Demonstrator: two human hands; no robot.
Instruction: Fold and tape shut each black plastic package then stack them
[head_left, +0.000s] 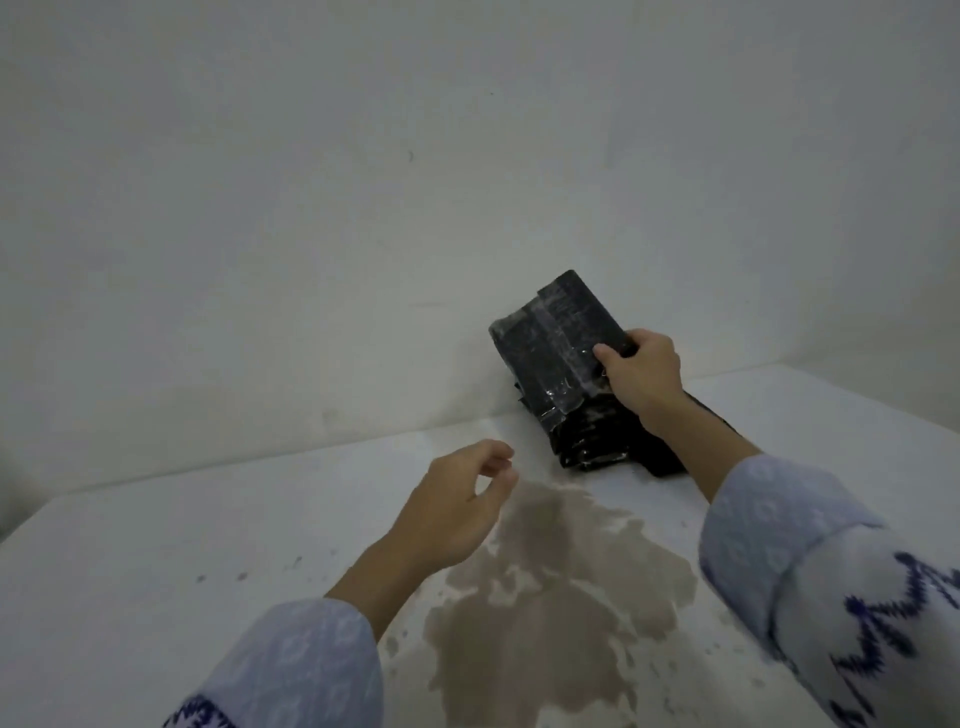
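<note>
1. Stack (592, 431): a pile of black plastic packages lies on the white table (156, 571), close against the wall (311, 208). It serves as the landmark for all positions below.
2. Package (550, 343): one black package, with clear tape crossing its face, is held tilted directly above the stack. Its lower edge appears to meet the top of the pile, though contact cannot be confirmed.
3. Right hand (641, 376): clamped on the near right edge of the package, above the stack.
4. Left hand (457, 499): empty, with fingers loosely curled and apart, hovering over the table to the near left of the stack.
5. Stain (545, 587): a brownish patch marks the table on the near side of the stack.
6. Progress, as a judgement: this package looks folded and taped, and only its placing remains. Several packages seem already stacked. No unsealed packages or tape roll are visible, so the remainder cannot be told.
</note>
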